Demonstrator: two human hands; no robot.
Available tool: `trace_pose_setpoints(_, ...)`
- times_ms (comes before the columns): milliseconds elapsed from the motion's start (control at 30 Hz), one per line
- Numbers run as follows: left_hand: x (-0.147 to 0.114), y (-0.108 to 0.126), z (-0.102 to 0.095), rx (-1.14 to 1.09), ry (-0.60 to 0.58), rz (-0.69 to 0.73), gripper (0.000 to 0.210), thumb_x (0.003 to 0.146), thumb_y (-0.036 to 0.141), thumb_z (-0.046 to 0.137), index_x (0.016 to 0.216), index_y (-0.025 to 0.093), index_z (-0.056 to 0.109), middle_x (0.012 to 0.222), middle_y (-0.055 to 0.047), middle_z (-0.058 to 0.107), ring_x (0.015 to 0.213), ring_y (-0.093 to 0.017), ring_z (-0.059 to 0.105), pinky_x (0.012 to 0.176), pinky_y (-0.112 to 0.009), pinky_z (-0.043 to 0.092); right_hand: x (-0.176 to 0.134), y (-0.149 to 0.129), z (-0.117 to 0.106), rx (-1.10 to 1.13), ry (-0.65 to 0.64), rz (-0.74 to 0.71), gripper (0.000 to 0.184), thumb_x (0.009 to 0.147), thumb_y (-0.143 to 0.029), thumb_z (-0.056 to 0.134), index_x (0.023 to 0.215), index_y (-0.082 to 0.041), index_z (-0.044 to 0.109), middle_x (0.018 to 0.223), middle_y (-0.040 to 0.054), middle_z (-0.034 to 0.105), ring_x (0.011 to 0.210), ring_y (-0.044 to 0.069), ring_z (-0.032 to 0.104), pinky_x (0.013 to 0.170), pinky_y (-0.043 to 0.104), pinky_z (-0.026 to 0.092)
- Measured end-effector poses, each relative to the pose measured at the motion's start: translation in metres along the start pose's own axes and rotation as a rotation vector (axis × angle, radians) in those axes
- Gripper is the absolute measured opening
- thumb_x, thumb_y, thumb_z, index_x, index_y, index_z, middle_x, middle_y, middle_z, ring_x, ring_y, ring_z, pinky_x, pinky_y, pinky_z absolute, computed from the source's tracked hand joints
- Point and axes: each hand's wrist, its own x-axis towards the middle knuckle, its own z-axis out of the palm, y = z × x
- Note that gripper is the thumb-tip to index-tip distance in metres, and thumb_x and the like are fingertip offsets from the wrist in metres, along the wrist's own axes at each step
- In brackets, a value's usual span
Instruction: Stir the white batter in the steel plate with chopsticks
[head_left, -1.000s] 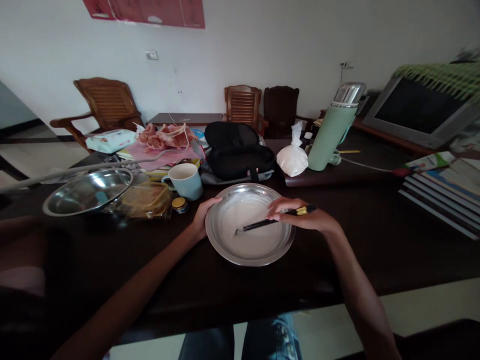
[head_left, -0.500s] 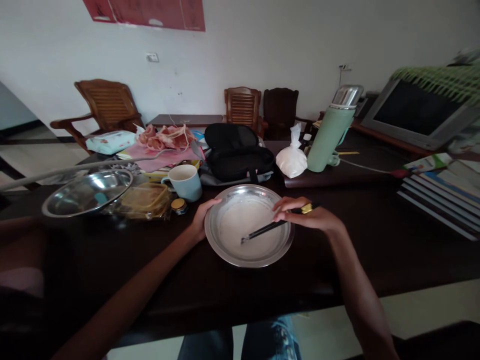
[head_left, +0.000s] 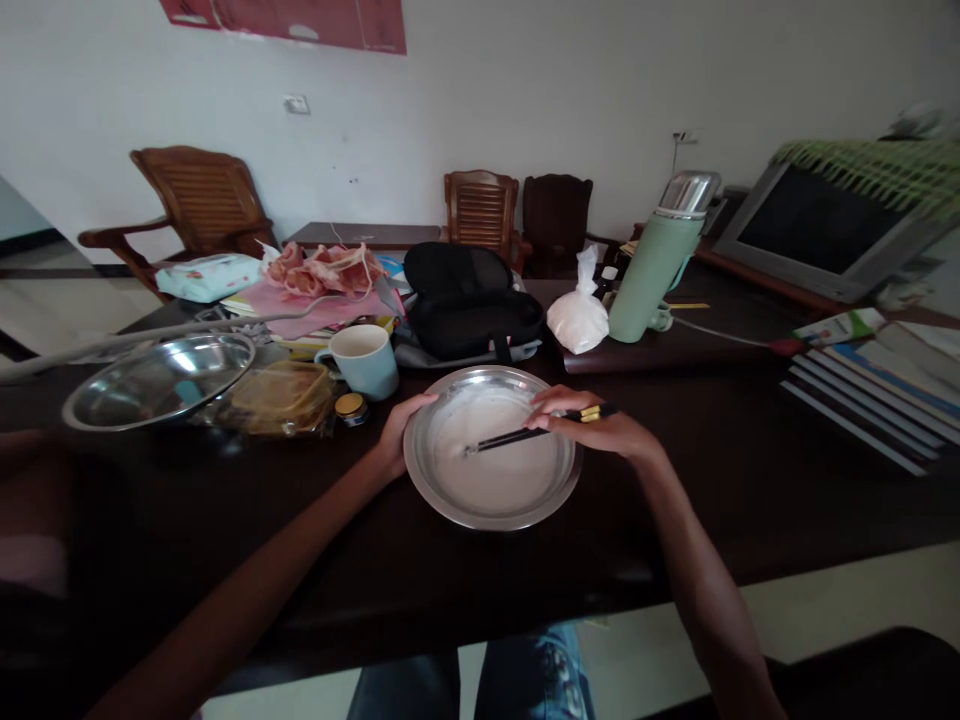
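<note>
Head view. Nearest: dark table (head_left: 495,580), with a metal bowl (head_left: 491,521) near its front edge and a pale, runny-looking mixture (head_left: 517,478) inside. Left hand (head_left: 397,432) holds the bowl's left side at the rim; how far its fingers reach underneath, I cannot tell from here. Right hand (head_left: 585,425) is closed around black chopsticks (head_left: 504,438), gold-banded toward the top, slanting down leftward over the bowl, tips at the mixture's surface or just in it.

Step, as I judge it: stirring. Good technique: left hand firm, so the bowl does not turn with the stroke; sticks together, tips low enough to sweep the bottom; even circles, working in the pale film along the wall; slow enough that nothing slops out.

Beyond: small jar (head_left: 351,407) and blue mug (head_left: 367,365) to the left, best kept clear of; farther right, tied bag of white contents (head_left: 577,323) and green flask (head_left: 651,282).
</note>
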Motion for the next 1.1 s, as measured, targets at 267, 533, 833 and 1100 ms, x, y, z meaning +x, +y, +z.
trace_pose_setpoints(267,-0.001,-0.001,-0.001,-0.016,-0.017,-0.032,0.027,0.082,0.024,0.049,0.077,0.010,0.071,0.059,-0.006,0.069,0.053,-0.019,0.063,0.060,-0.030,0.050,-0.011,0.001,-0.021,0.053,0.092,0.078,0.026,0.086,-0.037,0.055,0.072,-0.022,0.072,0.083,0.0037,0.067,0.084,0.020,0.063,0.084,0.037,0.049)
trace_pose_setpoints(533,0.001,0.000,0.000,-0.031,0.004,-0.038,0.022,0.080,0.022,0.052,0.078,0.011,0.071,0.058,-0.005,0.070,0.051,-0.019,0.062,0.057,-0.029,0.051,-0.001,0.009,-0.010,-0.059,0.167,0.076,0.024,0.086,-0.041,0.054,0.086,-0.025,0.072,0.095,0.0030,0.070,0.099,0.023,0.061,0.092,0.040,0.046)
trace_pose_setpoints(833,-0.001,0.000,0.000,-0.002,-0.020,-0.023,0.024,0.081,0.023,0.050,0.073,0.014,0.070,0.058,-0.004,0.070,0.050,-0.019,0.062,0.055,-0.029,0.051,0.000,-0.003,-0.007,0.074,-0.086,-0.019,0.027,0.088,-0.042,0.052,0.082,-0.023,0.072,0.096,0.0040,0.071,0.107,0.022,0.059,0.095,0.038,0.046)
trace_pose_setpoints(1100,-0.002,0.001,0.002,-0.017,-0.027,-0.001,0.021,0.080,0.022,0.052,0.081,0.012,0.071,0.062,-0.003,0.071,0.054,-0.018,0.063,0.059,-0.028,0.052,-0.010,0.015,-0.028,-0.067,0.147,0.051,0.027,0.089,-0.041,0.050,0.080,-0.026,0.071,0.094,0.0025,0.072,0.105,0.022,0.059,0.099,0.041,0.043)
